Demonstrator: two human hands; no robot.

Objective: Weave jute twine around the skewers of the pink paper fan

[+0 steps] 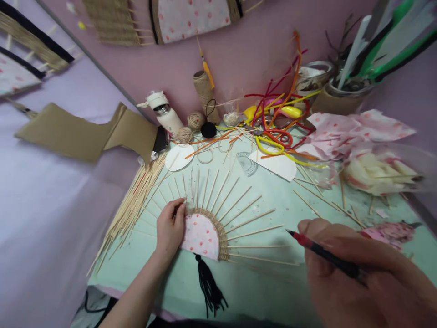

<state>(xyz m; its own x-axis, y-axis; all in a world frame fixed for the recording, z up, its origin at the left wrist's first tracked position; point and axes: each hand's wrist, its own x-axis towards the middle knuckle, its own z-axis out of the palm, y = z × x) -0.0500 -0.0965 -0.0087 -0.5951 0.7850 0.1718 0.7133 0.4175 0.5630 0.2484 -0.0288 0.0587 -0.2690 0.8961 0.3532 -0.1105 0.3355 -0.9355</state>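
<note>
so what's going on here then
A person is at work on a half-round fan piece lying on the green table. The left hand is at its left side; whether it pinches anything is unclear. The right hand holds a pen, its tip pointing toward the fan. Bare sticks spread out from the woven band, and a black tassel lies below.

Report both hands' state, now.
Left hand: curled at the fan; whether it grips anything cannot be told.
Right hand: closed, holding a red-and-black pen.
</note>
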